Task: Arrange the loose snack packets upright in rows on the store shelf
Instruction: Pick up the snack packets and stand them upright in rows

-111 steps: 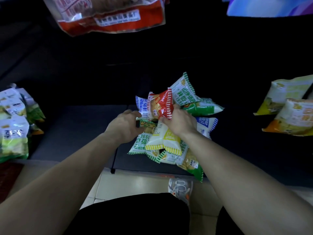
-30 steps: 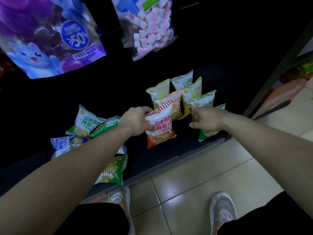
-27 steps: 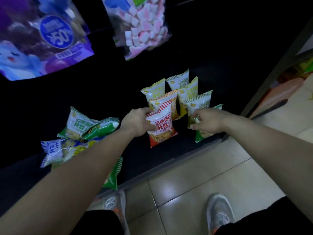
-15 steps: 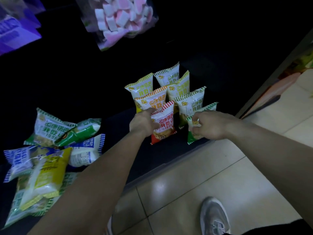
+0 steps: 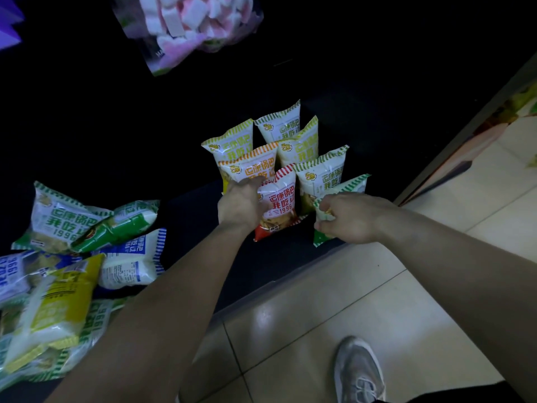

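Several snack packets stand upright in two rows at the right end of the dark shelf point(image 5: 197, 205). My left hand point(image 5: 239, 203) grips the left side of a red packet point(image 5: 280, 199), which stands at the front of the left row before an orange packet point(image 5: 252, 167). My right hand point(image 5: 348, 218) holds a green packet point(image 5: 348, 186) at the front of the right row. A loose pile of packets point(image 5: 75, 251) lies flat on the shelf at the left, blue, green and yellow ones among them.
A bag of pink and white marshmallows point(image 5: 189, 24) hangs above the shelf. The shelf's side post point(image 5: 465, 120) slants up at the right. Pale floor tiles point(image 5: 305, 315) lie below, with my shoe point(image 5: 359, 373) on them.
I carried the red packet from the loose pile to the right end of the shelf. Over the last second both hands stayed on their packets while the view shifted, bringing more of the pile into sight.
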`<state>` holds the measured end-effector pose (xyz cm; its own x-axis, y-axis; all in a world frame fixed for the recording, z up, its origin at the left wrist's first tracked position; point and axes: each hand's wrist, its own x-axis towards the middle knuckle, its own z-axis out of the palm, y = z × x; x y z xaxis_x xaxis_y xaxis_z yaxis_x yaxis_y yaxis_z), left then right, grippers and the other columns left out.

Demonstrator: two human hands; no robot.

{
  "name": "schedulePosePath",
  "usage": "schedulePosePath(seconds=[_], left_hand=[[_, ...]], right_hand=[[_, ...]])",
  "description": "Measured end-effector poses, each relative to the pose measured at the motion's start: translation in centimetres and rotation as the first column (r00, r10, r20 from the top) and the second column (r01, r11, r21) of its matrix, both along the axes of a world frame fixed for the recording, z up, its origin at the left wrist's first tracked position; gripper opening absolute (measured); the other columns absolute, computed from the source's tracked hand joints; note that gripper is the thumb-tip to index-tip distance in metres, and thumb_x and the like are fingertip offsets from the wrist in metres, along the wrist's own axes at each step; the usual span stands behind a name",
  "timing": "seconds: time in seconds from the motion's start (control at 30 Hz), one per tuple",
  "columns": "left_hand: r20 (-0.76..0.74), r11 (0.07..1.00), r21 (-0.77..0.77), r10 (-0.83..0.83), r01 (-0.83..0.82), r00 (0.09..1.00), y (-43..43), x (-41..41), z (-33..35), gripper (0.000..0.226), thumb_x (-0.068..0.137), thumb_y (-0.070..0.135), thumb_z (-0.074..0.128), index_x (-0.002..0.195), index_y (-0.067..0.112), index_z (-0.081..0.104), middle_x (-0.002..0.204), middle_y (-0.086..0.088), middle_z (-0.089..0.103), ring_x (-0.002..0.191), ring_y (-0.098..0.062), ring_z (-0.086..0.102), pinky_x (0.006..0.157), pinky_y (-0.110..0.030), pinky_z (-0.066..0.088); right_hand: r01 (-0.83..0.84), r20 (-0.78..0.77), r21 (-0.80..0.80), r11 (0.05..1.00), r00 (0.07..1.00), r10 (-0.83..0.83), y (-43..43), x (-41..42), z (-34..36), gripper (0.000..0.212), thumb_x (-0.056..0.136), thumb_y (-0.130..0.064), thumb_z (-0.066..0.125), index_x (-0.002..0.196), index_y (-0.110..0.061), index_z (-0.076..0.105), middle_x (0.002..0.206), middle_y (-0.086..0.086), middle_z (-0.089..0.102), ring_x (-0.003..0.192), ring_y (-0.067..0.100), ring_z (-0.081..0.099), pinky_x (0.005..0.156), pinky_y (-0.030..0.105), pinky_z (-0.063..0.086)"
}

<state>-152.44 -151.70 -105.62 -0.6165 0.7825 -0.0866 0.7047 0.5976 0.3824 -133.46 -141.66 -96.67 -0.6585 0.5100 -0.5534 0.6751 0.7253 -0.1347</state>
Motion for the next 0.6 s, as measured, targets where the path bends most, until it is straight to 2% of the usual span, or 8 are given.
schedulePosePath(seconds=[0.23, 0.3, 0.47, 0.53, 0.6], left_hand=[[-0.002, 0.999, 0.026, 0.028, -0.027, 1.0, -0.6, 0.2, -0.6, 0.066, 0.086, 0.039, 0.071, 0.144, 0.028, 0.043, 0.136, -0.001, 0.054, 0.129, -0.025, 0.04, 0.09, -0.045, 0.051], [-0.018, 1.0, -0.007, 0.03, -0.03, 0.999, -0.5, 0.2, -0.8, 0.067, 0.086, 0.041, 0.069, 0.145, 0.028, 0.04, 0.138, -0.001, 0.05, 0.129, -0.026, 0.039, 0.089, -0.045, 0.051], [-0.213, 0.997, -0.079, -0.029, 0.012, 0.977, 0.0, 0.1, -0.1, 0.074, 0.081, 0.047, 0.072, 0.142, 0.022, 0.041, 0.135, -0.006, 0.047, 0.124, -0.027, 0.044, 0.094, -0.042, 0.046], [-0.208, 0.993, -0.115, -0.044, 0.021, 0.977, -0.2, 0.0, 0.6, 0.082, 0.077, 0.052, 0.074, 0.143, 0.021, 0.038, 0.137, -0.006, 0.045, 0.127, -0.028, 0.042, 0.097, -0.043, 0.045], [-0.179, 0.988, -0.153, -0.054, 0.026, 0.982, -0.6, -0.4, 2.0, 0.087, 0.075, 0.057, 0.074, 0.145, 0.021, 0.035, 0.14, -0.006, 0.044, 0.129, -0.028, 0.04, 0.099, -0.044, 0.043]], right_hand=[[-0.01, -0.014, -0.017, 1.0, 1.0, 0.01, -0.1, -0.1, 0.1, 0.053, 0.096, -0.056, 0.049, 0.136, -0.021, 0.05, 0.133, 0.004, 0.054, 0.118, 0.023, 0.051, 0.092, 0.033, 0.045], [-0.01, -0.017, -0.024, 1.0, 1.0, 0.01, -0.1, -0.1, 0.3, 0.054, 0.097, -0.056, 0.049, 0.138, -0.022, 0.049, 0.133, 0.004, 0.054, 0.119, 0.022, 0.05, 0.09, 0.032, 0.044], [-0.017, -0.016, -0.032, 0.999, 1.0, 0.016, -0.4, 0.0, 0.7, 0.052, 0.097, -0.055, 0.049, 0.138, -0.022, 0.049, 0.128, 0.002, 0.054, 0.111, 0.02, 0.05, 0.083, 0.03, 0.042], [-0.015, -0.014, -0.039, 0.999, 1.0, 0.014, -0.7, -0.3, 1.1, 0.051, 0.098, -0.054, 0.049, 0.137, -0.022, 0.049, 0.119, 0.0, 0.052, 0.105, 0.018, 0.049, 0.084, 0.03, 0.044], [-0.015, -0.027, -0.038, 0.999, 1.0, 0.014, -1.3, -0.8, 1.7, 0.05, 0.097, -0.054, 0.049, 0.136, -0.022, 0.049, 0.122, 0.0, 0.054, 0.109, 0.019, 0.051, 0.089, 0.032, 0.046]])
